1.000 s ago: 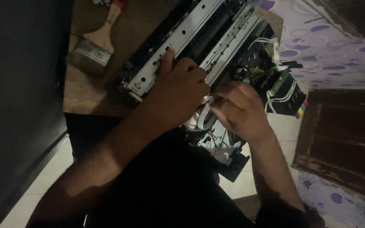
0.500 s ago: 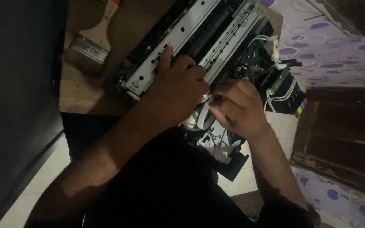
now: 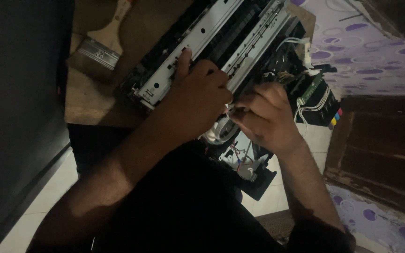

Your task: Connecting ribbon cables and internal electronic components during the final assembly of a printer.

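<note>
An opened printer mechanism (image 3: 221,37), with silver metal rails and black frame, lies across a brown table (image 3: 94,107). My left hand (image 3: 195,96) rests on its near end, index finger stretched along a silver rail, the other fingers curled over the frame edge. My right hand (image 3: 266,115) is closed at the same end, fingertips pinching a small part beside the white gear (image 3: 221,129); what it pinches is hidden. White wires (image 3: 312,100) and a green circuit board (image 3: 312,89) sit just right of my right hand.
A paintbrush (image 3: 101,44) with a metal ferrule lies on the table at upper left. A dark panel (image 3: 19,117) fills the left side. A purple-patterned cloth (image 3: 362,42) and a dark wooden piece (image 3: 380,145) are at right, over pale floor tiles.
The view shifted slightly; both hands stay at the printer's near end. My left index finger has moved a little along the rail.
</note>
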